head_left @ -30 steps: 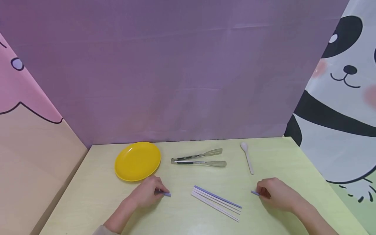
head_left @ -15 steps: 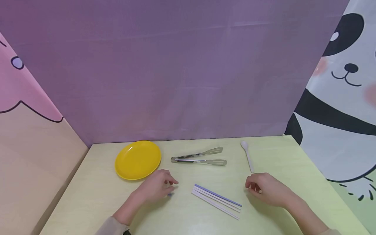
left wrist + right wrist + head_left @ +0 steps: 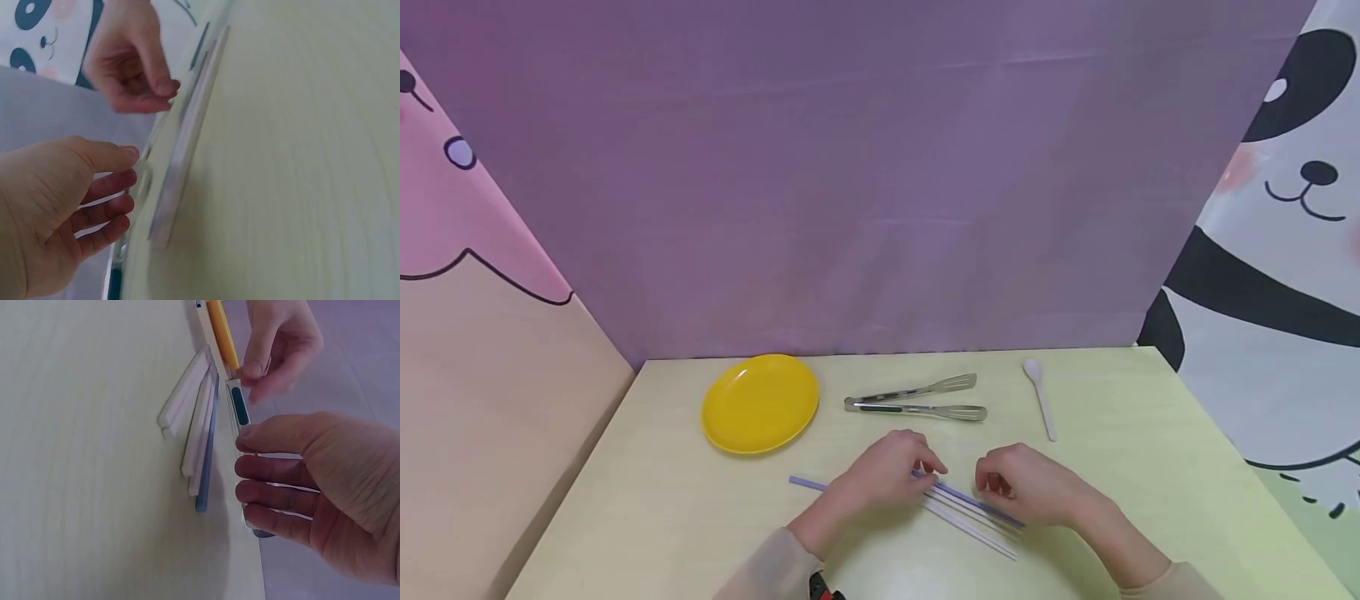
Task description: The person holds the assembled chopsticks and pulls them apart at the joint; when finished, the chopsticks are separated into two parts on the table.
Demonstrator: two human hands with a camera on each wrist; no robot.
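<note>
A bundle of thin chopsticks lies slantwise on the table, several white chopsticks [image 3: 970, 532] with a blue chopstick [image 3: 977, 502] along their far side. My left hand [image 3: 889, 471] hovers by the bundle's left ends, overlapping them in the head view. Its fingers are loosely bent with a gap to the thumb, and the left wrist view shows nothing in them. My right hand [image 3: 1033, 485] is near the right ends, relaxed fingers [image 3: 281, 490] likewise holding nothing. Another blue chopstick [image 3: 807, 483] pokes out left of my left wrist, its remainder hidden behind the forearm.
Farther back on the table [image 3: 662, 467] are a yellow plate [image 3: 760, 406] at left, metal tongs [image 3: 917, 408] in the middle and a pale spoon [image 3: 1040, 398] at right. A purple cloth backdrop [image 3: 880, 183] rises behind the far edge.
Both hands have released the blue pieces they pinched a second ago. The left hand has moved right and the right hand left, both closer to the bundle.
</note>
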